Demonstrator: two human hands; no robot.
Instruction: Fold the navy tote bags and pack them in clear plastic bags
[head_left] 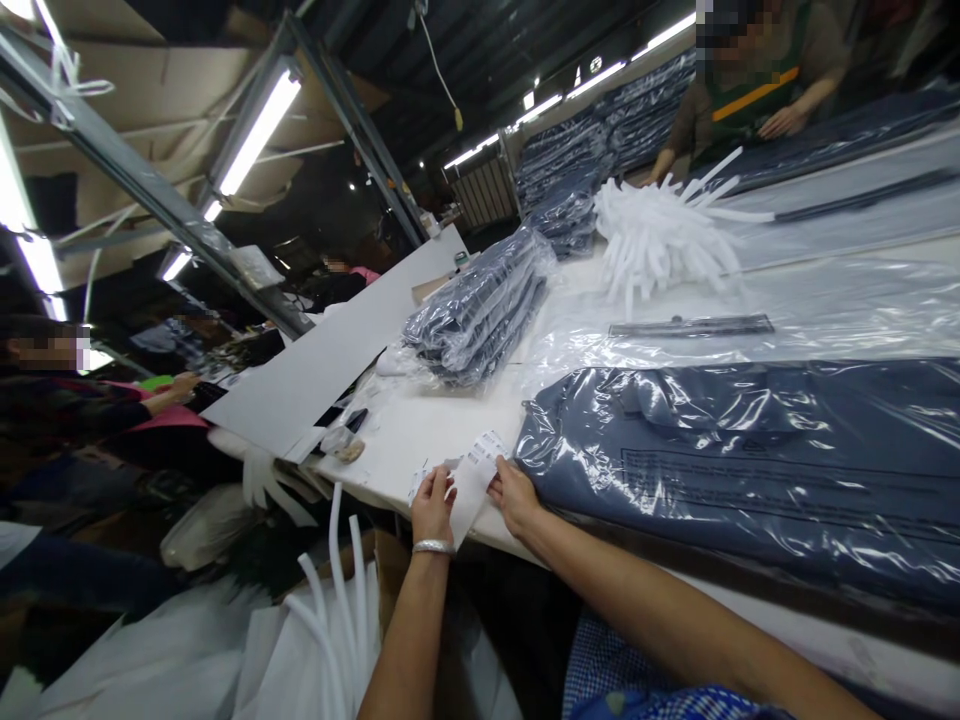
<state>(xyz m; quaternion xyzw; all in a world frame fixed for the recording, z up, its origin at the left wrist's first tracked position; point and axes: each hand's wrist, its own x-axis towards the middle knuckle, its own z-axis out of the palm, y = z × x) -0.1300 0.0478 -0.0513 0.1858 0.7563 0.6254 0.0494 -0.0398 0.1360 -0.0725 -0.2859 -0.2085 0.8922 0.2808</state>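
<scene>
Between my hands, at the near edge of the white table [405,420], is a strip of white labels [486,447] with small dark print. My left hand [433,505], with a silver bracelet at the wrist, has its fingers curled on the strip's left part. The thumb and fingers of my right hand [516,495] pinch the strip's right edge. Just right of that hand lies a folded dark blue garment in a clear printed plastic bag [705,450].
Bagged garments [480,305] are stacked beyond my hands. A bundle of white foam tubes [660,235] lies on the table, with more foam tubes [337,590] below at left. One co-worker [780,100] stands across the table; another person [75,400] is at far left.
</scene>
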